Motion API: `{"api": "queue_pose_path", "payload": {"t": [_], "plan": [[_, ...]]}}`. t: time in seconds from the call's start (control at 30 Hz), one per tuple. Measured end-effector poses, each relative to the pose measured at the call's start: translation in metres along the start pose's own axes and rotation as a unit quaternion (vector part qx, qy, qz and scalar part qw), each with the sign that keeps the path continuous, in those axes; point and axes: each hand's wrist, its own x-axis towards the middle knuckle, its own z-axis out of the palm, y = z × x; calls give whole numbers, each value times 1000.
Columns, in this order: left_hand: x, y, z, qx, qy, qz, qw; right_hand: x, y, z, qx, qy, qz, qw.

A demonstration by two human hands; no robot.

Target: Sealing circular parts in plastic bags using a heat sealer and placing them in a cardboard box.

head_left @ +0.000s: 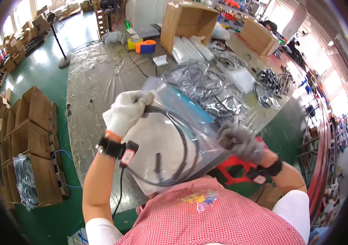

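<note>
My left hand (128, 109), in a white knitted glove, is closed at the upper end of a looped black cable (185, 143). The cable curves down toward my apron over a clear plastic bag (208, 141); whether all of it lies inside the bag I cannot tell. In a dark grey glove, my right hand (241, 143) is closed on the bag's right side. Just beyond the bag, several clear bags of coiled cables (206, 87) lie heaped on the table. A blue sheet-like patch (192, 104) shows under the plastic.
An open cardboard box (189, 24) stands at the table's far side, near an orange and blue tape dispenser (145, 46). Loose cables (270, 79) lie at the far right. Cartons (29, 139) stand on a pallet to the left. Something red (235, 169) is beneath my right hand.
</note>
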Motion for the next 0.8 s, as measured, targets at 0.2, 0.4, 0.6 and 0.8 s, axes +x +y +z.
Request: {"api": "queue_pose_path", "payload": {"t": [0.2, 0.4, 0.6, 0.8], "plan": [[39, -61, 108, 180, -190, -84, 961, -41, 118, 81, 108, -159, 307, 932], [56, -62, 149, 248, -258, -120, 926, 14, 204, 77, 288, -49, 217, 931], [65, -75, 143, 209, -188, -142, 949, 138, 219, 116, 318, -61, 294, 899], [70, -82, 115, 326, -128, -192, 917, 175, 221, 104, 421, -85, 380, 819]]}}
